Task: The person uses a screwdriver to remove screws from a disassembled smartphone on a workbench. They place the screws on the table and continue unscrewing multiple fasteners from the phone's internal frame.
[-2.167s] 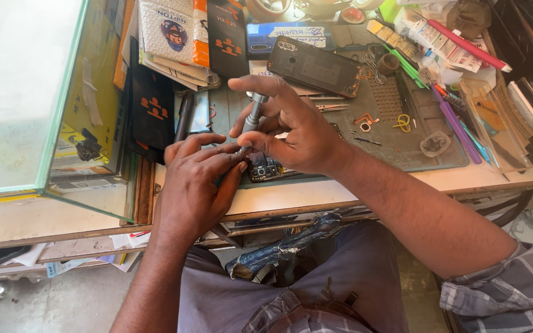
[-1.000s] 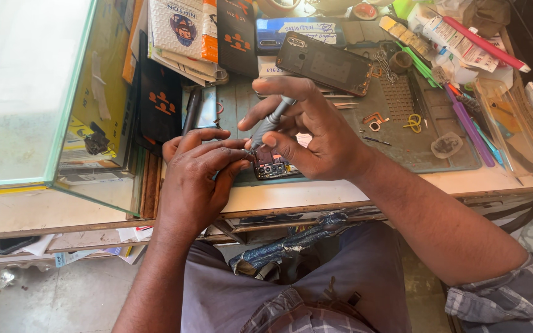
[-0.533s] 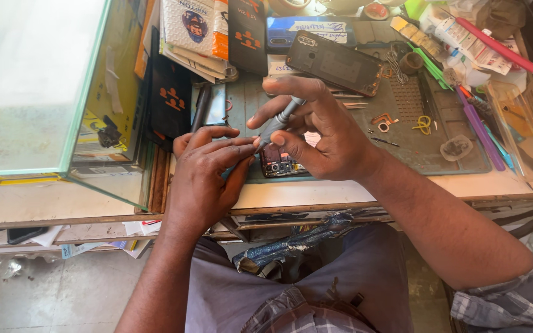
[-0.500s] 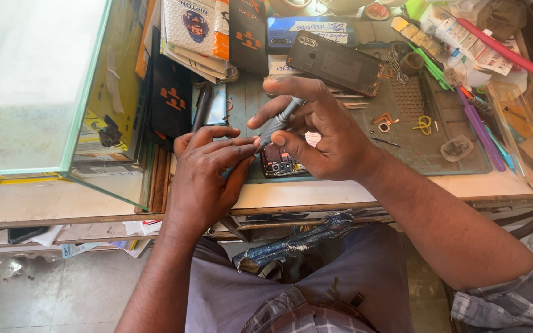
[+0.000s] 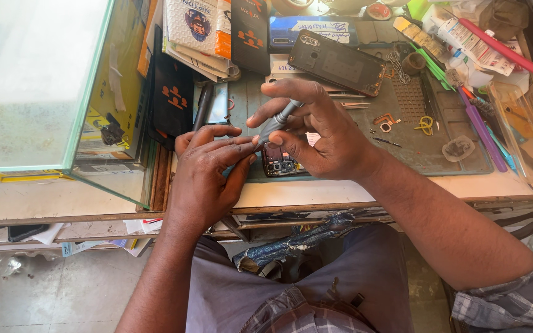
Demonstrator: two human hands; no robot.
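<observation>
An opened phone [image 5: 277,161] with its circuit parts showing lies on a grey-green work mat [image 5: 439,154] near the bench's front edge. My right hand [image 5: 322,132] grips a slim grey screwdriver [image 5: 277,121], tip angled down at the phone's left side. My left hand [image 5: 208,176] rests beside the phone, fingers curled onto its left edge and touching the screwdriver's tip area. Most of the phone is hidden under both hands.
A dark phone back cover [image 5: 335,61] lies further back on the mat, with small screws, a yellow wire loop [image 5: 425,126] and tweezers. A glass display case [image 5: 38,86] stands at left, boxes [image 5: 202,28] behind, tools and pens [image 5: 482,123] at right.
The view has shifted slightly; both hands stay on the phone with small movements of the screwdriver. Nothing has been picked up or let go.
</observation>
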